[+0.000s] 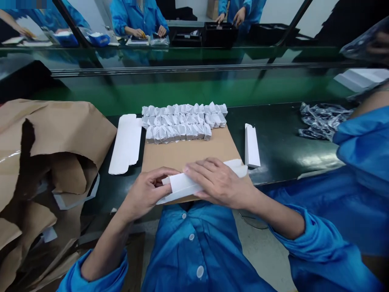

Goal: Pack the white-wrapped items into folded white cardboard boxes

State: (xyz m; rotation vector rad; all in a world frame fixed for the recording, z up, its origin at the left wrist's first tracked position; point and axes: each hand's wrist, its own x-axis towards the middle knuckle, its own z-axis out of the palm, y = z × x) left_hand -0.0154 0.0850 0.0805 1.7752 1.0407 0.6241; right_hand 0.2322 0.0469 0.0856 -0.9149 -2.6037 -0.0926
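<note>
I watch left hand (148, 192) curled, gripping folded white cardboard sleeve (182, 185); right hand (220, 182) open, pressing on top, above flat brown cardboard sheet (188, 152). Risk: uneven pressure could crease sleeve; slip could nudge white paper-wrapped bundles (182, 121).

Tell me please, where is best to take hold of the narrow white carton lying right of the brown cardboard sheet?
Pinch the narrow white carton across its long sides at the middle, coming from above with the right hand. It lies alone on the dark bench, sides free, and its far end looks open, so the middle is probably firmer.
</note>
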